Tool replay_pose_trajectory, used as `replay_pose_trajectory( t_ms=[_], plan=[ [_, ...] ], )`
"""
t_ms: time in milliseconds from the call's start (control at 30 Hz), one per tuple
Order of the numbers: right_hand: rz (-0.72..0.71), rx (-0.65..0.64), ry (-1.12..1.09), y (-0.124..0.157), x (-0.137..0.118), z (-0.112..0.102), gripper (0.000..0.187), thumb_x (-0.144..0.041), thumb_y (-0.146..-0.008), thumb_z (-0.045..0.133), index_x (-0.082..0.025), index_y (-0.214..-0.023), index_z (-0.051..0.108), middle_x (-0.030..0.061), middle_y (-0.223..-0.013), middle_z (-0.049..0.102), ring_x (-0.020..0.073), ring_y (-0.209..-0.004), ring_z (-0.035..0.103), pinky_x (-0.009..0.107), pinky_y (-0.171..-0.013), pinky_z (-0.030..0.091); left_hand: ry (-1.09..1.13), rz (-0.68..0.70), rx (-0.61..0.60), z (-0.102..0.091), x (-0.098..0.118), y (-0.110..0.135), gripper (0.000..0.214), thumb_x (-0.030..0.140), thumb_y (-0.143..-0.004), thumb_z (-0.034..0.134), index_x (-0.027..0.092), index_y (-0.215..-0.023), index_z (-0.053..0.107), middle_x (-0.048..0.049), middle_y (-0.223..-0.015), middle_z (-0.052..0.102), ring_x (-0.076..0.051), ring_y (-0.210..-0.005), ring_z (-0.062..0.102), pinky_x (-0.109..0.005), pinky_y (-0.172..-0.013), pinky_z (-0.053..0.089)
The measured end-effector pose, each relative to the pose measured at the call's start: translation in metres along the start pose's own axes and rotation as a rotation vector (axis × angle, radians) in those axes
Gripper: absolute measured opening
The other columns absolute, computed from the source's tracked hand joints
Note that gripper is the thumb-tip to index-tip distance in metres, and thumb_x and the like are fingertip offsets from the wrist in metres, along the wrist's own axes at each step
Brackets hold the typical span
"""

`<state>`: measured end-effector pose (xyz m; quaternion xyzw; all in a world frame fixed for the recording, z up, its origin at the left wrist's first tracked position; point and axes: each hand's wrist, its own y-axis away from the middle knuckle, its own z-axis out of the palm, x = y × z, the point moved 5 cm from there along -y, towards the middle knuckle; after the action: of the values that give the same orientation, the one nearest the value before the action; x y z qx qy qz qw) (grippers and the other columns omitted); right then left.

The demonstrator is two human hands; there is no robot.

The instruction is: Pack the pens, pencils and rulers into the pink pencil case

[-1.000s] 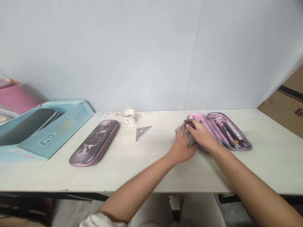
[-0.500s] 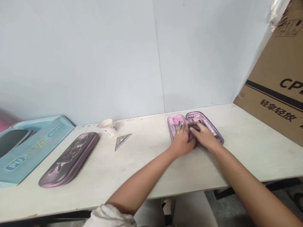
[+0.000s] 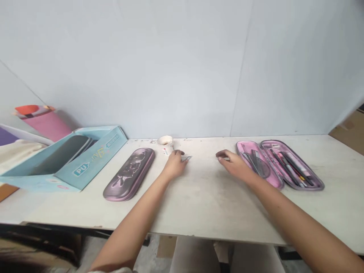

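My left hand (image 3: 175, 165) is at a clear triangular set square (image 3: 187, 157) on the table, its fingers closed on it. Most of the set square is hidden under the hand; one pointed end shows at the right. My right hand (image 3: 231, 163) hovers between the set square and an open pink pencil case (image 3: 280, 182), thumb and fingers apart with nothing in them. Several pens and pencils (image 3: 295, 168) lie in the case's right half. Grey rulers and a protractor (image 3: 263, 168) rest in its left half.
A closed dark pencil case (image 3: 129, 174) with a pink pattern lies left of my left hand. Behind that hand stands a paper cup (image 3: 165, 144). Farther left, a light-blue box (image 3: 93, 161) holds another dark case. A cardboard box (image 3: 348, 132) stands at the far right.
Both hands have left the open pencil case, uncovering its contents. My left hand has gone left to the set square, and my right hand has shifted left of the case. The view has turned left.
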<state>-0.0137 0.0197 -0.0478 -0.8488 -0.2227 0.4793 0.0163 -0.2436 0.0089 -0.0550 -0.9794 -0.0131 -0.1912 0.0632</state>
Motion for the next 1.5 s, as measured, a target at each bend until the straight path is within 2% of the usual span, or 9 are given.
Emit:
replay_pose_trajectory(
  t_ms=[133,333,567,733,900,1067,1233,1367,1500],
  plan=[
    [-0.025,-0.115,0.043,-0.014,-0.027,0.051,0.023,-0.022,-0.081,0.045,-0.017,-0.098,0.059,0.0095,-0.106,0.065,0.0181,-0.099,0.059,0.032,-0.085,0.046,-0.152,-0.008,-0.072,0.001,-0.032,0.004,0.039,0.033,-0.073,0.059,0.009,-0.104,0.054,-0.0169,-0.115,0.052,-0.028,-0.108,0.049,-0.035,-0.092,0.039],
    [-0.049,-0.178,0.090,-0.022,-0.041,0.093,0.021,-0.018,-0.080,0.045,-0.017,-0.096,0.060,0.0081,-0.101,0.066,0.0175,-0.095,0.060,0.031,-0.083,0.045,-0.185,0.115,-0.108,0.004,-0.029,0.009,0.026,0.032,-0.073,0.059,0.015,-0.092,0.057,-0.0125,-0.108,0.055,-0.027,-0.102,0.050,-0.037,-0.085,0.041],
    [-0.036,-0.191,0.146,-0.018,-0.039,0.111,0.021,-0.018,-0.081,0.046,-0.017,-0.095,0.060,0.0081,-0.097,0.064,0.0169,-0.090,0.058,0.031,-0.082,0.044,-0.196,0.092,-0.082,0.006,-0.018,0.019,0.022,0.032,-0.074,0.058,0.014,-0.086,0.056,-0.0142,-0.106,0.054,-0.029,-0.102,0.050,-0.040,-0.083,0.042],
    [-0.031,-0.145,0.111,-0.009,-0.029,0.107,0.028,-0.024,-0.080,0.047,-0.014,-0.105,0.055,0.0113,-0.103,0.058,0.0183,-0.093,0.056,0.033,-0.085,0.043,0.134,0.074,-0.024,0.012,-0.008,0.020,0.009,0.021,-0.077,0.052,0.016,-0.084,0.056,-0.0077,-0.092,0.058,-0.018,-0.086,0.058,-0.030,-0.079,0.045],
    [0.004,0.122,-0.091,-0.004,-0.016,0.066,0.042,-0.026,-0.080,0.046,-0.015,-0.120,0.041,0.0143,-0.117,0.045,0.0156,-0.086,0.057,0.035,-0.085,0.045,0.576,-0.005,0.103,0.020,0.036,0.016,0.020,0.024,-0.086,0.039,0.014,-0.095,0.053,-0.0079,-0.095,0.063,-0.016,-0.090,0.059,-0.032,-0.082,0.048],
    [-0.017,0.396,0.016,0.007,0.016,-0.012,0.040,-0.019,-0.076,0.044,-0.019,-0.117,0.045,0.0115,-0.113,0.048,0.0218,-0.110,0.047,0.042,-0.099,0.035,0.731,0.271,-0.124,0.040,0.125,0.017,0.031,0.021,-0.084,0.041,0.017,-0.115,0.046,-0.0080,-0.111,0.060,-0.014,-0.093,0.059,-0.031,-0.085,0.048],
    [0.075,0.496,0.214,0.026,0.064,-0.075,0.036,-0.018,-0.078,0.042,-0.014,-0.114,0.049,0.0157,-0.114,0.048,0.0252,-0.109,0.046,0.043,-0.096,0.036,0.305,0.508,-0.144,0.064,0.175,0.009,0.045,0.013,-0.080,0.042,0.016,-0.125,0.039,-0.0131,-0.125,0.051,-0.019,-0.108,0.052,-0.038,-0.094,0.042],
    [-0.004,0.348,0.353,0.034,0.077,-0.096,0.026,-0.020,-0.082,0.040,-0.016,-0.102,0.057,0.0127,-0.104,0.056,0.0244,-0.105,0.048,0.041,-0.095,0.036,-0.162,0.652,-0.127,0.078,0.194,0.000,0.049,0.005,-0.070,0.044,0.019,-0.117,0.048,-0.0121,-0.131,0.045,-0.026,-0.123,0.039,-0.052,-0.104,0.026],
    [-0.008,0.443,0.440,0.052,0.090,-0.135,0.027,-0.027,-0.085,0.039,-0.018,-0.100,0.060,0.0121,-0.105,0.058,0.0250,-0.106,0.047,0.041,-0.095,0.034,-0.324,0.698,-0.099,0.075,0.203,-0.004,0.047,0.008,-0.068,0.049,0.019,-0.114,0.050,-0.0139,-0.130,0.045,-0.029,-0.126,0.033,-0.058,-0.106,0.013]
  ],
)
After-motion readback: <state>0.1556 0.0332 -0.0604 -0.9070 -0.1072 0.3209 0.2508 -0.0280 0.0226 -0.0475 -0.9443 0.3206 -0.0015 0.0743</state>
